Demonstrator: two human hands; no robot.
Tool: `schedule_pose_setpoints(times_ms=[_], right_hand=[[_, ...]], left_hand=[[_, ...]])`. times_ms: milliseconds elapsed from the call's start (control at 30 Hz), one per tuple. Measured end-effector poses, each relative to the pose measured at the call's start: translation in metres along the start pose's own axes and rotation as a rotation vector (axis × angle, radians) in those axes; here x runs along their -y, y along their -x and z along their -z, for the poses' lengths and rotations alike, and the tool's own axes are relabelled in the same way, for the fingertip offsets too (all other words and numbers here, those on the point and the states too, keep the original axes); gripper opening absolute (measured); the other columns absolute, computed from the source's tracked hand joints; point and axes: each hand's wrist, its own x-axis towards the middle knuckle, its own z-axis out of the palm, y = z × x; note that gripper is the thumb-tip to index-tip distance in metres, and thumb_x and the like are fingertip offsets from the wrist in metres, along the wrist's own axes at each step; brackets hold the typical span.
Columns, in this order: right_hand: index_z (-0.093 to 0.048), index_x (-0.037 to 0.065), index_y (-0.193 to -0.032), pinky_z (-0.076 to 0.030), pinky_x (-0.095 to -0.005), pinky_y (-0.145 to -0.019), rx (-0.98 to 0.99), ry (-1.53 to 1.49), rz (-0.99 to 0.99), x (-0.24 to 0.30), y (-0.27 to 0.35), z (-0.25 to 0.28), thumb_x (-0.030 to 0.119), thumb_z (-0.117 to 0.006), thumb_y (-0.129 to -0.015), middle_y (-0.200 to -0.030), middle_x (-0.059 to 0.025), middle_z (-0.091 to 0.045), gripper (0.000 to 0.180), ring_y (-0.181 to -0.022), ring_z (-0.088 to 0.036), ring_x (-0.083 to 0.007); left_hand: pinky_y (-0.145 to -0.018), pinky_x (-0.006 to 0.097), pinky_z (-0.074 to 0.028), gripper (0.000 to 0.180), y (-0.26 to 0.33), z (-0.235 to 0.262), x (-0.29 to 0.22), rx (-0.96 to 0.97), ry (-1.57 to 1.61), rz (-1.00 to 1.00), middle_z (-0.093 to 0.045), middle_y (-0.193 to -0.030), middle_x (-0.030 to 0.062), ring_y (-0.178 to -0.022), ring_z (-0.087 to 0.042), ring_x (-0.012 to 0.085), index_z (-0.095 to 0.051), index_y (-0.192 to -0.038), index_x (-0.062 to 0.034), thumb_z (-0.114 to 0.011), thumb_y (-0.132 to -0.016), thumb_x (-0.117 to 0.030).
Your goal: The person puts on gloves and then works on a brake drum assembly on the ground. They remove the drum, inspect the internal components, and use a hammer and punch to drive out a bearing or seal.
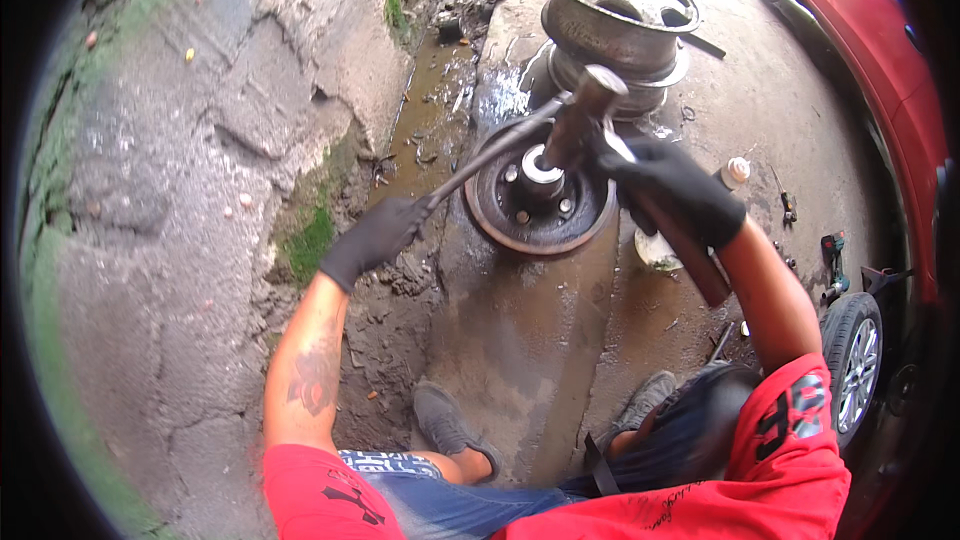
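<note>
My left hand (378, 238), in a black glove, is closed around one end of a long metal bar (495, 152). The bar slants up and right, its far end beside the hammer head. My right hand (685, 192), also gloved, grips a heavy hammer (598, 95) by its brown handle, with the head raised above the wheel hub. Beneath both tools a dark, rusty brake drum (530, 235) lies on the wet concrete, with a bright metal centre and several studs. Whether the bar touches the hammer or drum cannot be told.
Stacked wheel rims (620, 25) stand just beyond the drum. To the right are a white bottle (736, 172), a round whitish container (657, 252), a cordless drill (833, 262), a tyred wheel (855, 370) and a red car (870, 50). A muddy gutter (425, 120) and broken concrete lie left.
</note>
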Motion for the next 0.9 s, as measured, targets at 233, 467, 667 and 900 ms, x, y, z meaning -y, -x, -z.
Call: schedule_pose_setpoints(times_ms=[233,467,667,900], right_hand=[[-0.056,0.006,-0.118,-0.043,-0.0255,-0.047,0.201,-1.237,-0.339,-0.077,0.088,0.009,0.019,-0.063,-0.096,-0.073,0.0018,-0.049,0.027,-0.054,-0.049,-0.0088],[-0.051,0.005,-0.124,-0.045,-0.0289,-0.051,0.469,-1.359,-0.489,-0.155,0.073,0.012,0.013,-0.061,-0.096,-0.079,-0.0002,-0.052,0.031,-0.055,-0.05,-0.0108],[-0.047,0.01,-0.128,-0.045,-0.0281,-0.05,0.634,-1.422,-0.426,-0.129,0.072,0.018,0.019,-0.063,-0.098,-0.081,-0.0036,-0.052,0.035,-0.063,-0.053,-0.013],[-0.05,0.008,-0.128,-0.045,-0.0289,-0.045,0.415,-1.041,-0.244,-0.117,0.081,0.024,0.012,-0.064,-0.092,-0.072,-0.0032,-0.051,0.039,-0.052,-0.051,-0.0136]], left_hand=[[-0.048,0.024,-0.04,0.051,0.061,0.016,-0.097,-0.372,0.404,0.316,-0.049,-0.066,-0.0043,-0.051,-0.043,0.0077,-0.059,-0.086,-0.0072,-0.052,-0.1,-0.056],[-0.054,0.027,-0.04,0.039,0.144,-0.032,-0.158,-0.616,0.093,0.472,-0.055,-0.069,-0.001,-0.059,-0.048,0.0065,-0.063,-0.089,-0.0034,-0.058,-0.102,-0.04],[-0.059,0.032,-0.045,0.039,0.145,-0.115,-0.194,-0.724,0.01,0.356,-0.06,-0.071,0.0031,-0.064,-0.054,0.0125,-0.066,-0.093,-0.0001,-0.058,-0.102,-0.037],[-0.066,0.052,-0.048,0.054,0.095,-0.162,-0.166,-0.597,-0.204,0.475,-0.065,-0.076,0.0246,-0.076,-0.065,0.0442,-0.065,-0.088,-0.0026,-0.05,-0.1,-0.052]])
